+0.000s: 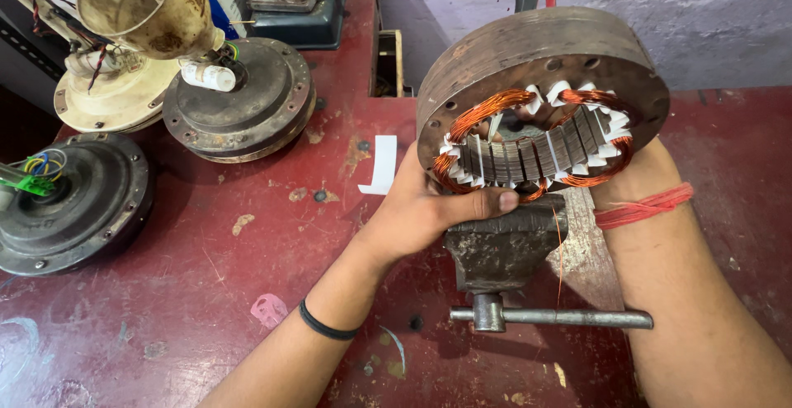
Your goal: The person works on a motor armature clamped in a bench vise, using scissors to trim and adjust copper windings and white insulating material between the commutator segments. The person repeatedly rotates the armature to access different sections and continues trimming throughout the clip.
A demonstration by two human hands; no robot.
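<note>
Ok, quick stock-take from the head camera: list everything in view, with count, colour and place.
stator: one, brown ring with copper windings, centre, above the vise
vise: one, grey, below the stator, handle bar toward the camera
motor housings: two, dark grey, left side of the table
cream fan parts: one cluster, cream, top left
paper strip: one, white, left of the stator
table: one, dark red, worn
left hand: gripping the stator's lower edge, black wristband
right hand: mostly hidden behind the stator, red wrist thread

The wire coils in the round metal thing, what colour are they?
Shiny copper orange, wire coils with white paper between, seen in the head view.
</note>
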